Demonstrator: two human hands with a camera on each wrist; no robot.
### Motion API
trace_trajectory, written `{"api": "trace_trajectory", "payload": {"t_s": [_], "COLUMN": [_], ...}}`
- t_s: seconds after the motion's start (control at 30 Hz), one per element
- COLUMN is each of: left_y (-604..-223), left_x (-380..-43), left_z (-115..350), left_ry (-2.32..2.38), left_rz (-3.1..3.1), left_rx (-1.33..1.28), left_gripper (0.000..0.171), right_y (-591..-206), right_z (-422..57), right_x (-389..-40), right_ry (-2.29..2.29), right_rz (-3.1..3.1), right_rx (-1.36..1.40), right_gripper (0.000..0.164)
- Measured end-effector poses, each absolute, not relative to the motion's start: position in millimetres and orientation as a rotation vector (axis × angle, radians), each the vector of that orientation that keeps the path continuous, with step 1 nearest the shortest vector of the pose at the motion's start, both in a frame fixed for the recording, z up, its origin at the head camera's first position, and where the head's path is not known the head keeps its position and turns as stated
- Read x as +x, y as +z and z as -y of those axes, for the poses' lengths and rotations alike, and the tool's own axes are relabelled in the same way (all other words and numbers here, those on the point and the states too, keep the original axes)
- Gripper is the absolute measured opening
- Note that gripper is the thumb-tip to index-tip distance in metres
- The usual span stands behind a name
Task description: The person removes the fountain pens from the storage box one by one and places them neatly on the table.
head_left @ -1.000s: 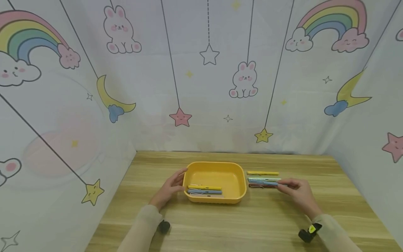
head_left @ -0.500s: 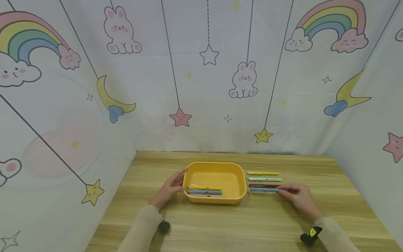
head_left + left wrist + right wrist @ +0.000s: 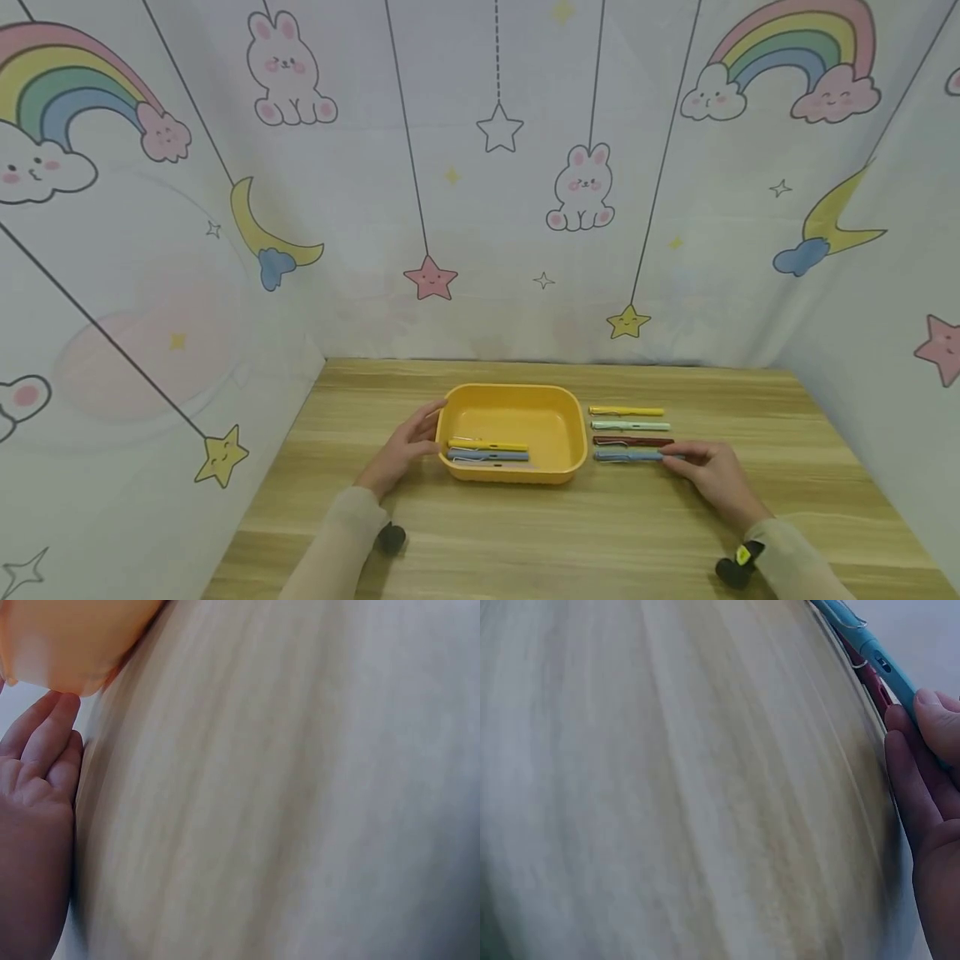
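My right hand (image 3: 712,477) pinches the end of a blue pen (image 3: 628,457) between thumb and fingers, low over the table in front of a dark red pen (image 3: 632,441). In the right wrist view the blue pen (image 3: 885,666) overlaps the dark red one (image 3: 871,681). Behind them lie a mint green pen (image 3: 632,426) and a yellow pen (image 3: 627,412), roughly parallel. My left hand (image 3: 401,450) rests against the left side of a yellow plastic bin (image 3: 512,476), fingers at its rim. In the left wrist view, fingertips touch the bin's wall (image 3: 71,645).
Inside the bin, along its near side, lie a yellow pen (image 3: 487,446), a blue pen (image 3: 491,456) and a pale pen (image 3: 491,465). The wooden table (image 3: 540,533) meets a cartoon-printed cloth (image 3: 495,325) at its back and sides.
My right hand has brought the blue pen toward me, from over the mint green and dark red pens to the near side of the row. The left hand and bin stay put.
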State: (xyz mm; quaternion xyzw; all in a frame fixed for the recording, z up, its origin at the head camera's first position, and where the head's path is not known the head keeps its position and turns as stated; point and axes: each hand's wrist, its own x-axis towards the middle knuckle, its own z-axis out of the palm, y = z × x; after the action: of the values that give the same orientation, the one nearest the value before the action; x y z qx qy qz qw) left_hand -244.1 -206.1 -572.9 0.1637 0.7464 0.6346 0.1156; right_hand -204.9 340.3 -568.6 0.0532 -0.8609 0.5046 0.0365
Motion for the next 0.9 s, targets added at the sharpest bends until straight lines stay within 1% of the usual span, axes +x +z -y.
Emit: {"api": "trace_trajectory", "payload": {"t_s": [0.3, 0.53, 0.9], "left_y": [-573.1, -573.4, -575.0], "left_x": [-244.9, -244.3, -245.1], "left_z": [206.9, 206.7, 207.4], "left_ry": [1.858, 1.855, 1.869], "left_rz": [-2.182, -2.178, -2.166], "left_rx": [0.488, 0.481, 0.47], "left_gripper": [0.073, 0.073, 0.073], "right_y": [-570.6, -578.9, -580.8], "right_z": [-339.1, -339.6, -334.9], "right_x": [-206.4, -207.2, -207.4], "right_ry": [1.358, 1.146, 0.976], "right_rz": [2.647, 2.585, 2.493], "right_rx": [0.287, 0.455, 0.555], "right_gripper": [0.014, 0.021, 0.028]}}
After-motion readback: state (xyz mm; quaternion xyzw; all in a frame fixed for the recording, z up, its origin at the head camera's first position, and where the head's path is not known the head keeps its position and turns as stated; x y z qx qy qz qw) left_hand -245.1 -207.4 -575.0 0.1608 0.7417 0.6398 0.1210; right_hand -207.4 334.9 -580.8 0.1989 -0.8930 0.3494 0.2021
